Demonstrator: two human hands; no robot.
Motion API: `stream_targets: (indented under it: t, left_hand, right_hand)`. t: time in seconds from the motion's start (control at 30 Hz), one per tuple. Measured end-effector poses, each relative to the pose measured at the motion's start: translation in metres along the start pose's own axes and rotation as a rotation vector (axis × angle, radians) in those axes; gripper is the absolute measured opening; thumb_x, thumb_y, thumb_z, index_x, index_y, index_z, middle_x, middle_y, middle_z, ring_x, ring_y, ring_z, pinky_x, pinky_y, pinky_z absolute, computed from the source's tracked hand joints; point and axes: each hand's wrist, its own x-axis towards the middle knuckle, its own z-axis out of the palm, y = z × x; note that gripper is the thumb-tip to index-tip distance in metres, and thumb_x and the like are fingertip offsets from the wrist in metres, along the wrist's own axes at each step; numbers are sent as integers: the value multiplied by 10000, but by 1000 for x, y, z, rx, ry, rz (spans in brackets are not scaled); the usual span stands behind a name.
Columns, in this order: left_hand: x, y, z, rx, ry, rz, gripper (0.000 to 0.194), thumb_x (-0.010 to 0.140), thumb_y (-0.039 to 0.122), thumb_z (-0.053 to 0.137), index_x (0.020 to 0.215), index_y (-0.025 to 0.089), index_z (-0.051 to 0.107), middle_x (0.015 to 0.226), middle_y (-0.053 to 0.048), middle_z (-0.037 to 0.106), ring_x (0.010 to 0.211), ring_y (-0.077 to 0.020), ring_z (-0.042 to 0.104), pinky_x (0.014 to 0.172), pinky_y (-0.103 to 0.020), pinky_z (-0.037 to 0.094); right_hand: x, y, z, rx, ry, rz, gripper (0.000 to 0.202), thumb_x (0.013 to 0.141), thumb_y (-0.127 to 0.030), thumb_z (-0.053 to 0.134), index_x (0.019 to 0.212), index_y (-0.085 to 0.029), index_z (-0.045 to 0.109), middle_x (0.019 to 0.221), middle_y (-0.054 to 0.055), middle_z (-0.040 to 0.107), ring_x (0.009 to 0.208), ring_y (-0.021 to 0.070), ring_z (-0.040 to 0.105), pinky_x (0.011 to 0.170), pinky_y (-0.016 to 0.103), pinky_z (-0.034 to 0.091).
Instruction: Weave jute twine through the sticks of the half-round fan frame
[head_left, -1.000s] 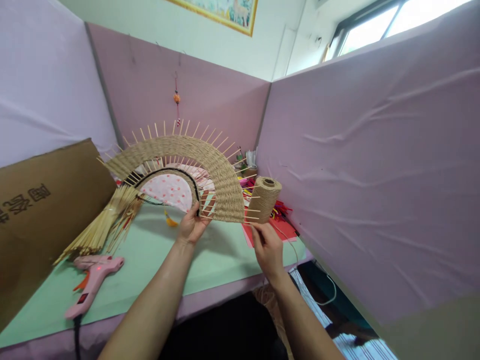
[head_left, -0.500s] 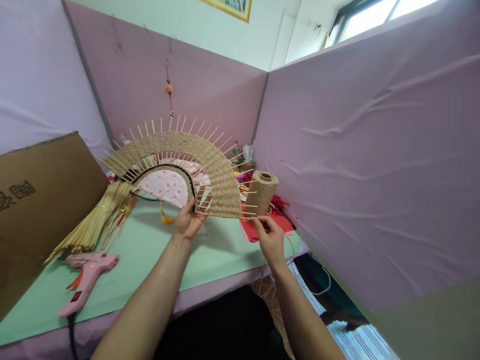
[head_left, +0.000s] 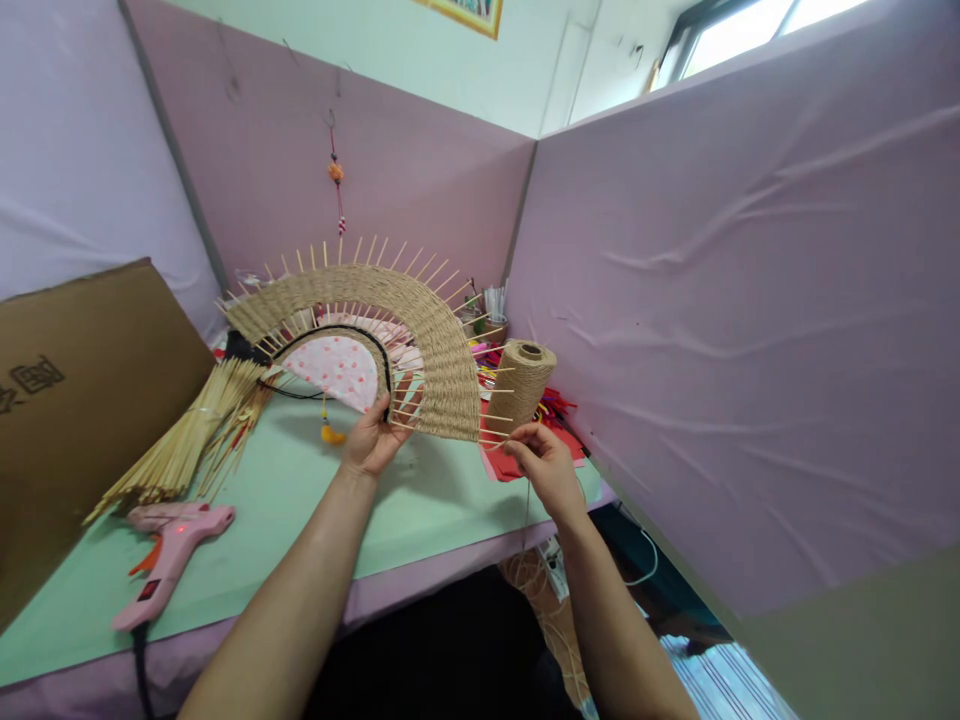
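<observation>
A half-round woven fan (head_left: 442, 370) with thin sticks poking out all round is held up over the table. Its inner half-circle is white cloth with pink dots, edged in black. My left hand (head_left: 373, 440) grips it at the lower right of that inner part, thumb in front and fingers behind. At the fan's right end, my right hand (head_left: 546, 462) pinches a thin twine by the lowest stick tips. The twine hangs down from the fingers toward the floor. Behind this hand stands a spool of twine (head_left: 523, 385).
A pink glue gun (head_left: 176, 555) with a lit red light lies at the left on the green tabletop (head_left: 300, 540). Beyond it are a bundle of thin sticks (head_left: 187, 435) and a cardboard box (head_left: 82, 400). Red sheets (head_left: 499, 462) lie under the spool. Pink partitions enclose the table.
The fan has tilted slightly, its left end shifting right and down. My right hand has turned a little and moved slightly right, still pinching the twine. My left hand keeps its hold.
</observation>
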Motion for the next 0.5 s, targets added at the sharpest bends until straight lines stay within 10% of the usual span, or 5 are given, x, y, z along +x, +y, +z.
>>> stream_targets:
  t: [0.5]
  left_hand:
    - [0,-1,-1,48,10,-90,457,965,139,332,1392,204,478,1219,-76,680,1122,-191,643,1050,-355,456]
  right_hand:
    - [-7,-6,-7,-577,190,-579,104,867,-306,607,885,-206,633,815,45,671,728,169,602,714,317,494]
